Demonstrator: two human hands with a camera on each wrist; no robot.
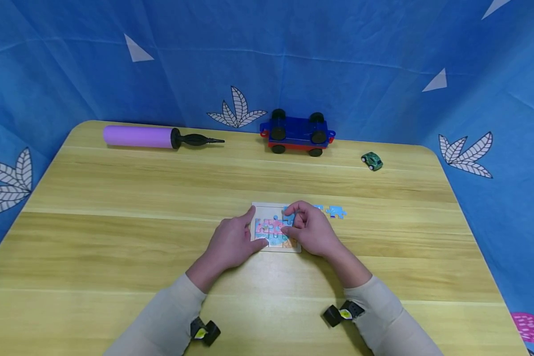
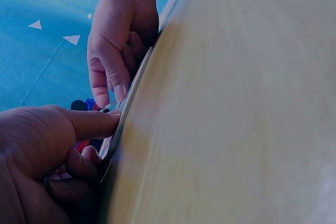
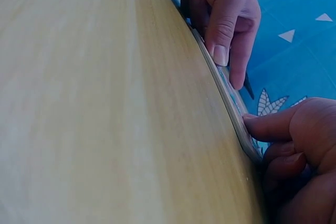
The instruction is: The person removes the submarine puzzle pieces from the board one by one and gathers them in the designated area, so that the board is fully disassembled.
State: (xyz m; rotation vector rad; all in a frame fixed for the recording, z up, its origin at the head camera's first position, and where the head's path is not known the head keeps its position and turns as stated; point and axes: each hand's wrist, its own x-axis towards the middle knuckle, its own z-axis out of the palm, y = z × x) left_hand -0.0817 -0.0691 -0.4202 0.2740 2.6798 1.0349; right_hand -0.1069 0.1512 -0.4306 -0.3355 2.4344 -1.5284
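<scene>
A small jigsaw puzzle board with a pale frame lies on the table, its lower part filled with pink and blue pieces. My left hand grips the board's left side, thumb over the lower left corner and index finger along the edge. Over the right side, my right hand holds a blue puzzle piece between curled index finger and thumb. The thumb tip touches the pieces below. In the right wrist view, the board shows edge-on between both hands. Another blue puzzle piece lies right of the board, beside one partly hidden by my right hand.
Along the table's back edge lie a purple hand pump with a black nozzle and a blue-and-red toy vehicle on its side. A small green toy car stands at the back right. Behind the wooden table hangs a blue patterned cloth.
</scene>
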